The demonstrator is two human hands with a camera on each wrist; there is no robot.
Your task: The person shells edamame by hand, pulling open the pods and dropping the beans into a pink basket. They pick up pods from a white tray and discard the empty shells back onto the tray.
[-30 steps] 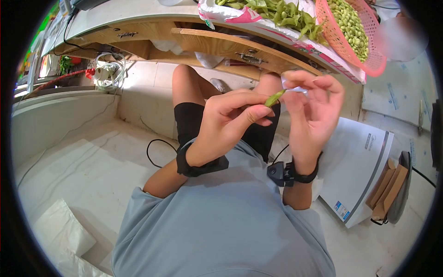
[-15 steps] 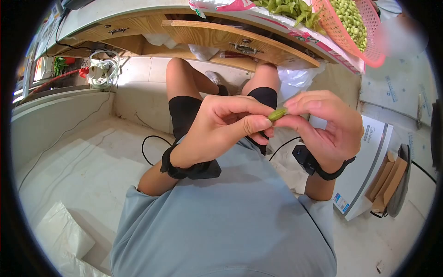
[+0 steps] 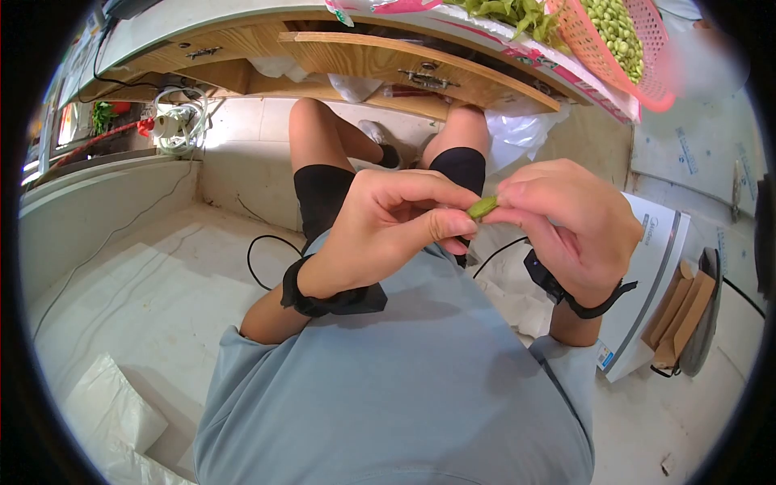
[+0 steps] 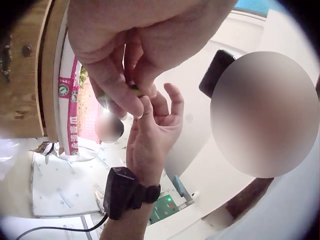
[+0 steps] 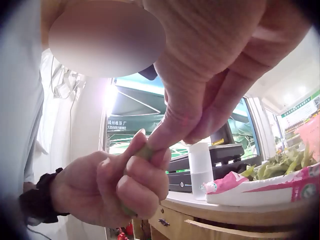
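Pod [image 3: 482, 208] in the grip of both hands: thumb and forefinger of the left hand [image 3: 388, 230] pinch one end while the right hand [image 3: 575, 222] pinches the other, above the person's lap. Past the knees, a wooden drawer [image 3: 420, 69] stands pulled out under the desk [image 3: 202, 23], which bears a white-and-pink carton [image 5: 255, 196] of green pods [image 3: 521, 14]; at its right end, a pink basket [image 3: 584, 50] holds green beans [image 3: 616, 36].

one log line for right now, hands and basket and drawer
left hand: pinches pod | right hand: pinches pod's other end | basket: holds beans | drawer: pulled out
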